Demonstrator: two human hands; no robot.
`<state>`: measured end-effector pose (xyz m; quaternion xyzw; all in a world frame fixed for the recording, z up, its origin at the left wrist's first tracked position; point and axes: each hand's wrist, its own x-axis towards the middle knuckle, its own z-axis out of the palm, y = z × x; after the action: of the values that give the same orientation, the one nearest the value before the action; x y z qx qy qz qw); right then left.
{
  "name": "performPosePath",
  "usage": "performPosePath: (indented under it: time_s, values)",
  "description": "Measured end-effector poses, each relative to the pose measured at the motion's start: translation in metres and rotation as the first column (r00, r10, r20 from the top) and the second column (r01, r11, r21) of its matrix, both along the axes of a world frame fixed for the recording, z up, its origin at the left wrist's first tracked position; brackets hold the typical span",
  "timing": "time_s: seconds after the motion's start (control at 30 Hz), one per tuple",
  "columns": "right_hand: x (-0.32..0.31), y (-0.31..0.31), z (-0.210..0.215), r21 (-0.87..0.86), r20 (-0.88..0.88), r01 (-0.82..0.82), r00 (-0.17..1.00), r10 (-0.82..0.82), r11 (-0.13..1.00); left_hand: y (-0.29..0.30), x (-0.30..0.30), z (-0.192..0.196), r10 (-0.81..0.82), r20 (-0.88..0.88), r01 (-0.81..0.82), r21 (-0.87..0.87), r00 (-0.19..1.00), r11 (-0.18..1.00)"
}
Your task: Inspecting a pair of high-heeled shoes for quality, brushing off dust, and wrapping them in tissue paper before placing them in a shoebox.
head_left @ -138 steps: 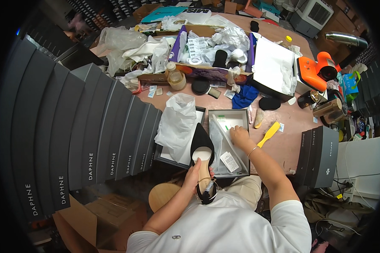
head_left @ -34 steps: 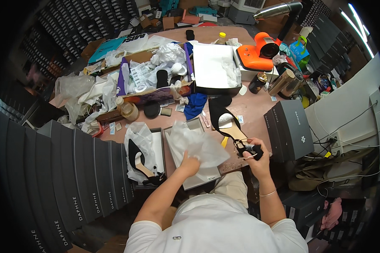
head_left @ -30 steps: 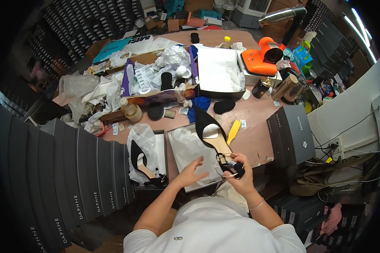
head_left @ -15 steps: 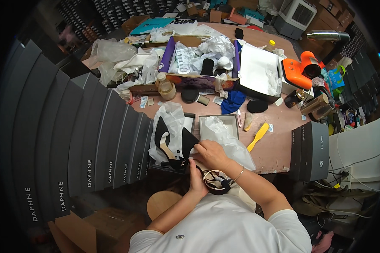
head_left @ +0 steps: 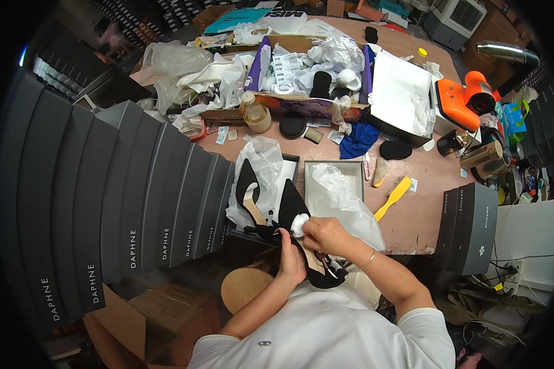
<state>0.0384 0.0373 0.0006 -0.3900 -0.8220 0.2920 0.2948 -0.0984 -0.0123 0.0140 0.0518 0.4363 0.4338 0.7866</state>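
Note:
A black pointed-toe shoe with a pale insole is in my left hand, whose fingers wrap its side; the toe points away from me and the heel end lies near my shirt. My right hand is closed in a pinch at the shoe's opening, on a wad of white paper that partly shows there. The matching black shoe lies just left, on white tissue paper over an open grey shoebox. A second open grey box with tissue stands right of it.
Stacked dark shoeboxes line the left, and more boxes stand at the right edge. A yellow brush-like tool, a blue cloth, a glue-coloured jar and an orange device are on the table. Behind sits a purple box of crumpled paper.
My right hand has drawn back a little to the right from the shoe's toe, and the white paper wad now shows. The view has shifted slightly, and more of the insole is visible.

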Motion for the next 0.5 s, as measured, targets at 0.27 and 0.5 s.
performPosePath:
  time_s: [0.27, 0.5]
  values:
    - [0.065, 0.025, -0.128, 0.068, 0.504, 0.398, 0.778, -0.376, 0.915, 0.014, -0.030, -0.022, -0.025, 0.217, 0.065, -0.177, 0.976, 0.982]
    - [-0.019, 0.005, 0.017, -0.059, 0.195, 0.118, 0.975, -0.104, 0.991, 0.002, -0.015, -0.004, -0.023, -0.018, 0.022, -0.054, 1.000, 0.998]
